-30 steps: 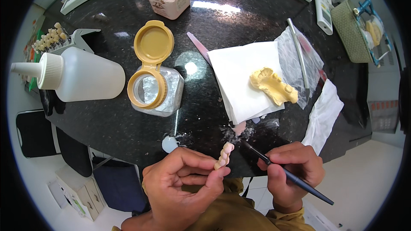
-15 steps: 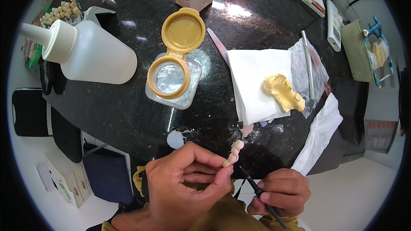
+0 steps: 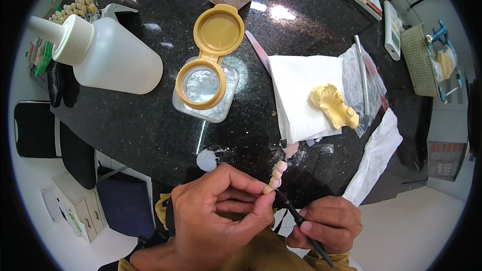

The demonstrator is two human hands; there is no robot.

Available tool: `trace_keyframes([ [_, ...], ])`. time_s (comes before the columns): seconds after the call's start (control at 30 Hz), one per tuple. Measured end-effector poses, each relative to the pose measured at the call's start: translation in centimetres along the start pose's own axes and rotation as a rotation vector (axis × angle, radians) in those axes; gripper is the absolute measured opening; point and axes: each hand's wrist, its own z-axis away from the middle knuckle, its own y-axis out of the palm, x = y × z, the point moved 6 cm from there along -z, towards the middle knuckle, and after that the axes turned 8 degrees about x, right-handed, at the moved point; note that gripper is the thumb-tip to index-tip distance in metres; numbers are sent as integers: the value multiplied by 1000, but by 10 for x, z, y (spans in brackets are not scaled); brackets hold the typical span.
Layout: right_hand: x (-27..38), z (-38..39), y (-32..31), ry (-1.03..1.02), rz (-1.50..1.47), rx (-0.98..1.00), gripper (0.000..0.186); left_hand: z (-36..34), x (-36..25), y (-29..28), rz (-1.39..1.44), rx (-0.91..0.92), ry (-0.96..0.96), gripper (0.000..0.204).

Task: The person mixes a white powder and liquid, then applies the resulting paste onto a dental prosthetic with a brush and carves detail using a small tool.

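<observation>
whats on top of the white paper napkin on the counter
A yellow dental cast lies on the white napkin. The napkin hides the counter beneath it and one end of the pink stick.

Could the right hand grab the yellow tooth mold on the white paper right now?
Probably not straight away. The right hand is already holding a thin dark tool against the row of teeth in the left hand. The yellow mold lies uncovered on the white paper, so the way looks free once the tool is put down.

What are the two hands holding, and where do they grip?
Left hand pinches a row of teeth at its lower end; right hand holds a thin dark tool mid-shaft.
</observation>
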Motion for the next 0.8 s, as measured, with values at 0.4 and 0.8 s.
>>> trace_keyframes([
  [0.4,1,0,0,53,11,-1,34,0,0,0,7,6,0,14],
  [0.8,0,4,-1,25,11,-38,36,0,1,0,10,9,8,14],
])
